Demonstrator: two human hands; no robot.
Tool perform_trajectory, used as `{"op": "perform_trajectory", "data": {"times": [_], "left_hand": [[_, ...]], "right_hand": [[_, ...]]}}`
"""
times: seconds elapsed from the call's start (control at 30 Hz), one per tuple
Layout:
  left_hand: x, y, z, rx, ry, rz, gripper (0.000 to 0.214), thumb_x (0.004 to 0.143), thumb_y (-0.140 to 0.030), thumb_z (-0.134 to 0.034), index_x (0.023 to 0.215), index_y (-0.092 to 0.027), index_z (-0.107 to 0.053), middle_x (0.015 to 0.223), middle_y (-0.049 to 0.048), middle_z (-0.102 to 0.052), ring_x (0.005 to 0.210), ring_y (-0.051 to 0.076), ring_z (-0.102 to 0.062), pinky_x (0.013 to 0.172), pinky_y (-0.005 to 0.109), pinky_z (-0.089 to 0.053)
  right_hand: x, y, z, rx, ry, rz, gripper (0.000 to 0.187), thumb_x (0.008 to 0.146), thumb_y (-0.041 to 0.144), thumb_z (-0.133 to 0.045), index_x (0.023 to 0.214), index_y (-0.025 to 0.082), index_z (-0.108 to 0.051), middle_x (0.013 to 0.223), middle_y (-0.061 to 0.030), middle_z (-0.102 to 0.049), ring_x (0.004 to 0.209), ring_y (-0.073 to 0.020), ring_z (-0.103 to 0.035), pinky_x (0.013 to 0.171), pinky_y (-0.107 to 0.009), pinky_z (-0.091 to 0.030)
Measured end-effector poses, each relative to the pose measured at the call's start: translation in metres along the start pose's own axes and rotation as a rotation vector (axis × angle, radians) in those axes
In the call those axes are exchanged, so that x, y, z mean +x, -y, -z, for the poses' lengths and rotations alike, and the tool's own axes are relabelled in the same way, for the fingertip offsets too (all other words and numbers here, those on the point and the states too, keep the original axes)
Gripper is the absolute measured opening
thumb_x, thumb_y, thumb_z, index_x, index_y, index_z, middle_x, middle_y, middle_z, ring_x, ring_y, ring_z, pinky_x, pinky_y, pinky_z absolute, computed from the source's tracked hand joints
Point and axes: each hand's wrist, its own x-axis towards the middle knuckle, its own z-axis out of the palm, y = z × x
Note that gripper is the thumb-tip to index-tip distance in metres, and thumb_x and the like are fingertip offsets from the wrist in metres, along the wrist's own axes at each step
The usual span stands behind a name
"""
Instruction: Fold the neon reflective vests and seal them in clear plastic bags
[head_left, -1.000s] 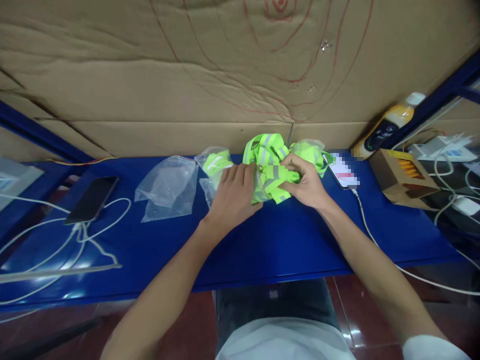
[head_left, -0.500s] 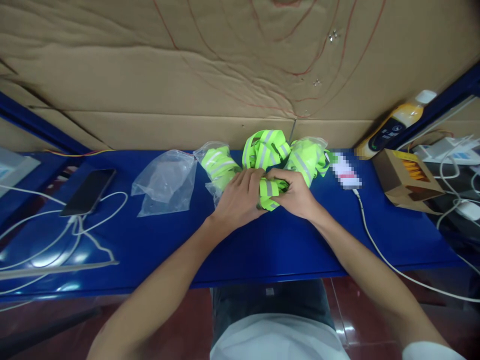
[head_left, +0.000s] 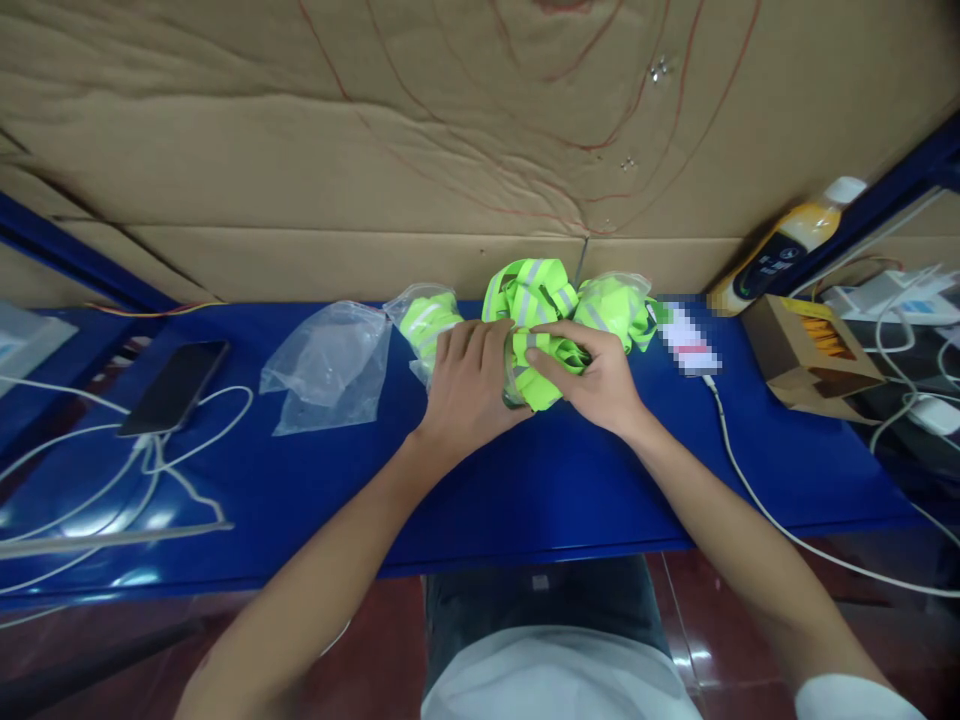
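Between my hands is a bundle of neon-yellow reflective strap (head_left: 541,385) with silver stripes, folded over itself. My left hand (head_left: 474,385) grips its left side, with the thumb hidden underneath. From the right, my right hand (head_left: 600,378) pinches the folded strap between thumb and fingers. Just behind lies a loose coil of the same strap (head_left: 531,290). A bagged strap bundle (head_left: 615,310) sits behind my right hand, and another bagged bundle (head_left: 429,322) is partly covered by my left hand. Left of that lies a clear plastic bag (head_left: 330,360), flat and crumpled.
On the blue table (head_left: 315,500) at left lies a black phone (head_left: 174,388) among white cables. To the right are a pixelated item (head_left: 688,340) on a white cable, an open cardboard box (head_left: 806,360) and a leaning juice bottle (head_left: 787,245). A cardboard panel (head_left: 300,180) stands behind.
My right hand has shifted slightly right and turned, its thumb now lying over the strap. More of the folded bundle shows between my hands. My left hand has moved slightly left.
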Motion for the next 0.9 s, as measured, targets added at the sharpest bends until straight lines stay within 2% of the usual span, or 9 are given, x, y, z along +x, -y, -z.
{"op": "perform_trajectory", "data": {"times": [0.13, 0.23, 0.33, 0.43, 0.53, 0.6, 0.67, 0.73, 0.9], "left_hand": [[0.0, 0.004, -0.001, -0.036, 0.042, 0.035, 0.095, 0.065, -0.032, -0.092, 0.143, -0.015, -0.041, 0.131, 0.0209, -0.065, 0.12, 0.043, -0.065, 0.101, 0.056, -0.055], [-0.003, 0.006, -0.007, -0.1, 0.001, 0.042, 0.085, 0.069, -0.034, -0.089, 0.139, -0.016, -0.044, 0.125, 0.0182, -0.067, 0.115, 0.04, -0.068, 0.097, 0.052, -0.058], [-0.006, 0.005, -0.015, -0.089, -0.026, -0.043, 0.068, 0.077, -0.033, -0.081, 0.133, -0.014, -0.046, 0.116, 0.0172, -0.068, 0.109, 0.038, -0.07, 0.093, 0.051, -0.059], [-0.007, 0.002, -0.018, -0.052, -0.034, -0.139, 0.054, 0.082, -0.023, -0.07, 0.13, -0.014, -0.047, 0.112, 0.0166, -0.068, 0.105, 0.036, -0.071, 0.092, 0.051, -0.059], [-0.005, 0.001, -0.014, -0.074, -0.033, -0.141, 0.056, 0.081, -0.019, -0.068, 0.132, -0.015, -0.046, 0.116, 0.017, -0.068, 0.108, 0.036, -0.07, 0.095, 0.052, -0.059], [-0.003, 0.002, -0.01, -0.112, -0.006, -0.072, 0.064, 0.079, -0.025, -0.074, 0.134, -0.016, -0.044, 0.12, 0.0178, -0.067, 0.112, 0.038, -0.069, 0.098, 0.053, -0.059], [-0.001, 0.004, -0.005, -0.146, 0.024, 0.018, 0.074, 0.075, -0.032, -0.082, 0.136, -0.018, -0.042, 0.125, 0.018, -0.066, 0.117, 0.039, -0.069, 0.099, 0.053, -0.059], [0.001, 0.007, -0.002, -0.173, 0.04, 0.084, 0.08, 0.073, -0.037, -0.086, 0.137, -0.02, -0.041, 0.128, 0.0173, -0.065, 0.119, 0.039, -0.068, 0.101, 0.053, -0.059], [0.001, 0.008, -0.001, -0.215, 0.11, 0.056, 0.082, 0.071, -0.028, -0.086, 0.139, -0.019, -0.041, 0.128, 0.017, -0.065, 0.122, 0.039, -0.067, 0.102, 0.053, -0.06]], "right_hand": [[0.002, -0.003, 0.004, 0.084, 0.002, -0.076, 0.02, 0.088, 0.035, -0.079, 0.103, 0.021, -0.082, 0.095, -0.0028, -0.082, 0.085, -0.0209, -0.076, 0.079, -0.037, -0.063], [0.003, -0.006, 0.006, 0.114, 0.059, -0.1, 0.017, 0.088, 0.034, -0.079, 0.098, 0.021, -0.083, 0.092, -0.003, -0.082, 0.085, -0.0212, -0.077, 0.078, -0.036, -0.062], [0.0, -0.011, 0.0, 0.049, 0.109, -0.082, 0.01, 0.086, 0.029, -0.079, 0.09, 0.021, -0.082, 0.095, -0.0034, -0.083, 0.088, -0.0215, -0.078, 0.083, -0.035, -0.06], [-0.005, -0.012, -0.009, -0.062, 0.079, -0.042, 0.006, 0.084, 0.021, -0.076, 0.087, 0.021, -0.082, 0.094, -0.0026, -0.083, 0.087, -0.0216, -0.079, 0.082, -0.034, -0.059], [-0.006, -0.005, -0.008, -0.125, 0.031, -0.007, 0.009, 0.085, 0.018, -0.073, 0.089, 0.021, -0.08, 0.093, -0.0026, -0.083, 0.088, -0.022, -0.078, 0.082, -0.035, -0.059], [-0.004, 0.0, 0.0, -0.036, 0.126, 0.0, 0.019, 0.085, 0.022, -0.077, 0.104, 0.022, -0.078, 0.107, -0.0044, -0.082, 0.099, -0.0233, -0.078, 0.09, -0.036, -0.06], [-0.001, 0.002, 0.011, 0.135, 0.281, -0.028, 0.046, 0.083, 0.028, -0.084, 0.127, 0.023, -0.069, 0.124, -0.0062, -0.078, 0.108, -0.0238, -0.076, 0.094, -0.037, -0.062], [0.0, -0.001, 0.018, 0.215, 0.359, -0.056, 0.063, 0.081, 0.031, -0.087, 0.137, 0.025, -0.061, 0.132, -0.0073, -0.073, 0.109, -0.0234, -0.075, 0.091, -0.036, -0.063], [-0.002, -0.018, 0.011, 0.098, 0.262, -0.087, 0.048, 0.077, 0.035, -0.093, 0.119, 0.022, -0.074, 0.111, -0.0056, -0.078, 0.094, -0.0235, -0.075, 0.086, -0.038, -0.063]]}}
